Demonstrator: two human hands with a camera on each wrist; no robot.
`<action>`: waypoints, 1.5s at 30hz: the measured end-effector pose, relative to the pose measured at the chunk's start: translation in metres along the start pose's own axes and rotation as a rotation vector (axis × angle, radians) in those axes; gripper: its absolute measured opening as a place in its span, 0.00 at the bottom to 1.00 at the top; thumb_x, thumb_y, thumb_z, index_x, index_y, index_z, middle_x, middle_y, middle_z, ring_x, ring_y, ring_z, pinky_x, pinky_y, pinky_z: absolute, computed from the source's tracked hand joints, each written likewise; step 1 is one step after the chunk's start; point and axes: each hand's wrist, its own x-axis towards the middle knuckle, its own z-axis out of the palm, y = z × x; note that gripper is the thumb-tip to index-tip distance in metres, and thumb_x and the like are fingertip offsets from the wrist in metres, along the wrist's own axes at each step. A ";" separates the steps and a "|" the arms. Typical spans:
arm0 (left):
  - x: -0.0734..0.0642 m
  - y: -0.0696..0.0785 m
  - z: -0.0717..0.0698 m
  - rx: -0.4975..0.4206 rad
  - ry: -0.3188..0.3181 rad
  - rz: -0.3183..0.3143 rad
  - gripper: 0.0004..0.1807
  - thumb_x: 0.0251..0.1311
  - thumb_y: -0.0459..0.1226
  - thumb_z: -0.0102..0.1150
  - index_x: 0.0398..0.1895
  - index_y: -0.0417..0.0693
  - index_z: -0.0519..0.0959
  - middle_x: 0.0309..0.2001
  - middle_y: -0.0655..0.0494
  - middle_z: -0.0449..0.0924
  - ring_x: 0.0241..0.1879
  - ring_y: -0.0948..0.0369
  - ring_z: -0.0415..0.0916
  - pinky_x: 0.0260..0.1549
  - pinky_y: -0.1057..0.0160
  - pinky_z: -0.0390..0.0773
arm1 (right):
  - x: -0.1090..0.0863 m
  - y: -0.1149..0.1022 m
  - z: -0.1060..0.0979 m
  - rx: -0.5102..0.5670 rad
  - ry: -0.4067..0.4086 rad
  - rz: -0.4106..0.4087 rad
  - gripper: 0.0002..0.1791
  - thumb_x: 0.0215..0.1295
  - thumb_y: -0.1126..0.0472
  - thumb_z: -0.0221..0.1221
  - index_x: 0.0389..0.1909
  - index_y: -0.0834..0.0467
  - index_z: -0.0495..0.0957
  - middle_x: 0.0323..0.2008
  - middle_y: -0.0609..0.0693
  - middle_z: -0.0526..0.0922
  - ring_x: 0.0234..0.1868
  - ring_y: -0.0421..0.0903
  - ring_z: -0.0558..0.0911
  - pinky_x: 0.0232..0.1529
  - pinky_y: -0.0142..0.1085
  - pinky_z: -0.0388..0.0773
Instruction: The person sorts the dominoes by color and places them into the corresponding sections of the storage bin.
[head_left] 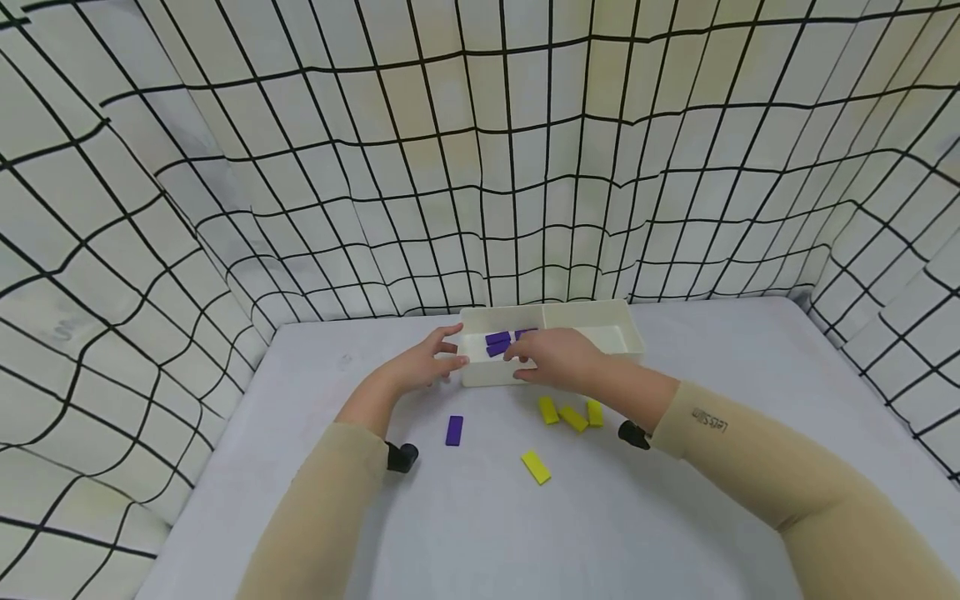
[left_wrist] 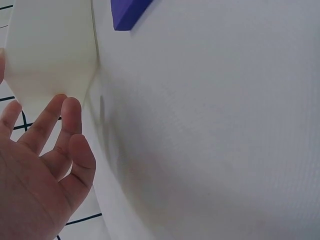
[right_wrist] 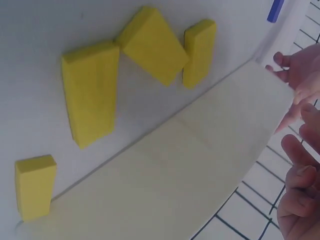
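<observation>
A white two-part box (head_left: 551,372) stands at the back of the table. Several purple blocks (head_left: 498,338) lie in its left compartment. My left hand (head_left: 423,360) is at the box's left end, fingers spread and fingertips at the wall; in the left wrist view the fingers (left_wrist: 71,117) are loosely bent beside it. Over the left compartment hovers my right hand (head_left: 558,360), its fingers bent close to the purple blocks. Nothing shows between those fingers, though the right wrist view catches only part of them (right_wrist: 300,175).
One purple block (head_left: 453,431) lies on the white table in front of the box. Several yellow blocks (head_left: 573,418) lie before its right half, one (head_left: 536,467) nearer to me. Black netting (head_left: 510,167) over pale walls rises behind and beside the table.
</observation>
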 end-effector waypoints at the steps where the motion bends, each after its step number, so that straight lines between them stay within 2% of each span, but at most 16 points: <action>1: 0.000 0.000 0.000 0.000 -0.001 -0.002 0.40 0.70 0.52 0.54 0.79 0.68 0.45 0.73 0.47 0.60 0.55 0.50 0.75 0.59 0.40 0.69 | -0.002 -0.002 0.000 0.006 -0.004 -0.008 0.17 0.64 0.50 0.66 0.54 0.47 0.84 0.44 0.44 0.85 0.43 0.42 0.82 0.41 0.36 0.79; 9: -0.001 -0.001 -0.001 -0.001 -0.002 -0.020 0.41 0.70 0.53 0.54 0.79 0.67 0.44 0.73 0.47 0.60 0.56 0.49 0.74 0.59 0.38 0.68 | -0.011 -0.019 0.003 0.030 -0.006 -0.097 0.18 0.64 0.49 0.66 0.54 0.46 0.83 0.44 0.44 0.85 0.44 0.41 0.82 0.43 0.36 0.79; 15: -0.003 0.000 -0.002 0.011 0.002 -0.021 0.41 0.70 0.53 0.55 0.79 0.68 0.44 0.73 0.47 0.60 0.57 0.49 0.74 0.59 0.38 0.68 | -0.009 -0.025 0.006 0.064 -0.002 -0.144 0.18 0.65 0.50 0.66 0.54 0.47 0.83 0.46 0.44 0.85 0.47 0.43 0.83 0.45 0.37 0.79; 23: 0.000 -0.003 -0.002 0.004 -0.010 -0.007 0.41 0.70 0.53 0.55 0.79 0.70 0.45 0.73 0.48 0.60 0.57 0.48 0.74 0.60 0.37 0.66 | 0.003 -0.029 0.020 0.114 -0.093 -0.220 0.18 0.65 0.51 0.66 0.55 0.46 0.83 0.49 0.42 0.84 0.51 0.41 0.81 0.51 0.35 0.77; 30: -0.003 -0.002 -0.001 0.004 -0.012 0.003 0.41 0.70 0.53 0.55 0.79 0.69 0.45 0.73 0.48 0.61 0.58 0.48 0.74 0.60 0.37 0.66 | 0.016 -0.038 0.033 0.059 -0.104 -0.295 0.16 0.66 0.52 0.65 0.54 0.43 0.83 0.48 0.37 0.83 0.51 0.36 0.80 0.51 0.32 0.75; 36: -0.004 0.000 -0.001 0.009 -0.021 0.013 0.41 0.70 0.53 0.54 0.79 0.68 0.44 0.72 0.47 0.61 0.57 0.49 0.75 0.59 0.38 0.67 | 0.023 -0.049 0.041 0.051 -0.151 -0.344 0.16 0.68 0.55 0.63 0.56 0.44 0.83 0.51 0.38 0.83 0.55 0.37 0.79 0.56 0.31 0.73; 45: -0.002 0.001 -0.005 0.023 -0.025 0.023 0.42 0.70 0.54 0.55 0.79 0.67 0.44 0.73 0.46 0.61 0.57 0.48 0.75 0.56 0.40 0.70 | 0.036 -0.057 0.053 -0.001 -0.128 -0.396 0.17 0.68 0.60 0.62 0.56 0.45 0.82 0.56 0.39 0.81 0.60 0.38 0.76 0.60 0.31 0.71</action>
